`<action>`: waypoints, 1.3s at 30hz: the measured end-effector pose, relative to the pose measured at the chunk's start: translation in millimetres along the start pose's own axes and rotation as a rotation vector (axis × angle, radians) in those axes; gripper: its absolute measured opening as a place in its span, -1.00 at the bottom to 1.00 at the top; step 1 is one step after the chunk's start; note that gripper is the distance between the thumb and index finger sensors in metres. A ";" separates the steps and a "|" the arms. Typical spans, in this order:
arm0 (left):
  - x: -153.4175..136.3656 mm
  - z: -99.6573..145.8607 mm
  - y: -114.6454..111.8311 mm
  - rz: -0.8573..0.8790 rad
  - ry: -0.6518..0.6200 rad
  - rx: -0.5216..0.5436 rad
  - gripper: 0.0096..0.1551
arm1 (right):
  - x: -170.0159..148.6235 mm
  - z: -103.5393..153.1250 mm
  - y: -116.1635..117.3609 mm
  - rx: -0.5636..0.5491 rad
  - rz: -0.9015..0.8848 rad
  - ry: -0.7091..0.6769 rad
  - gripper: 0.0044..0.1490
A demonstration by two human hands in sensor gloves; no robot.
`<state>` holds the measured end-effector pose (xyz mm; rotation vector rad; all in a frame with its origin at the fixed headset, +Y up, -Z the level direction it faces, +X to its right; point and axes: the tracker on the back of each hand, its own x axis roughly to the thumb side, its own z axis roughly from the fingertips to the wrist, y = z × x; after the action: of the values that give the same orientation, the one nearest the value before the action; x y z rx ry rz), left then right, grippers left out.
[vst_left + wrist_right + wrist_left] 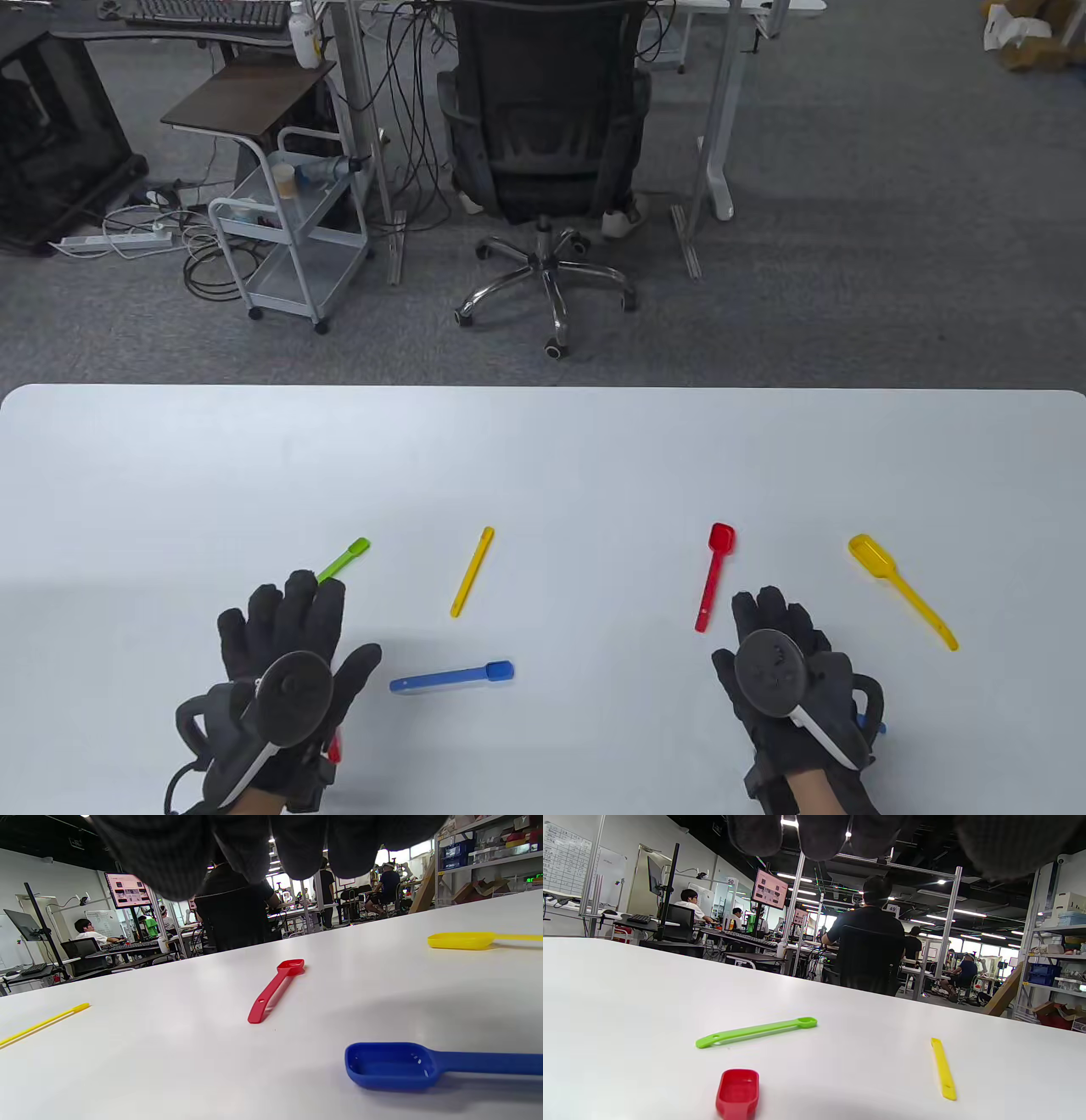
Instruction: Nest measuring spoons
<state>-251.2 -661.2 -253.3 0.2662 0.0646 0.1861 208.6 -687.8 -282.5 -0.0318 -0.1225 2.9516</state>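
Several coloured measuring spoons lie apart on the white table. A green spoon lies just beyond my left hand; it also shows in the left wrist view. A thin yellow spoon, a small blue spoon, a red spoon and a large yellow spoon lie between and beside the hands. My left hand is spread flat, holding nothing, above a large red spoon. My right hand is flat and empty above a large blue spoon.
The table's far edge runs across the middle of the table view. Beyond it on the floor stand an office chair, a small metal cart and desk legs. Bare white tabletop lies beyond the spoons.
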 end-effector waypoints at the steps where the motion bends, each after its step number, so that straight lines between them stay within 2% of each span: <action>1: 0.4 -0.1 -0.4 -0.002 -0.001 -0.002 -0.01 | 0.2 -0.1 0.0 0.000 0.002 0.000 -0.11; 22: 7.8 -4.5 -14.7 -0.046 -0.022 -0.054 0.01 | 0.4 -1.5 -3.4 -0.028 0.007 0.005 -0.11; 39: 13.8 -15.1 -36.4 -0.102 -0.039 -0.110 0.05 | -21.8 -24.8 -34.4 -0.119 0.071 0.059 -0.15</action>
<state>-232.7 -689.2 -278.1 0.1560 0.0285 0.0827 237.1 -656.3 -304.0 -0.1425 -0.2949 3.0070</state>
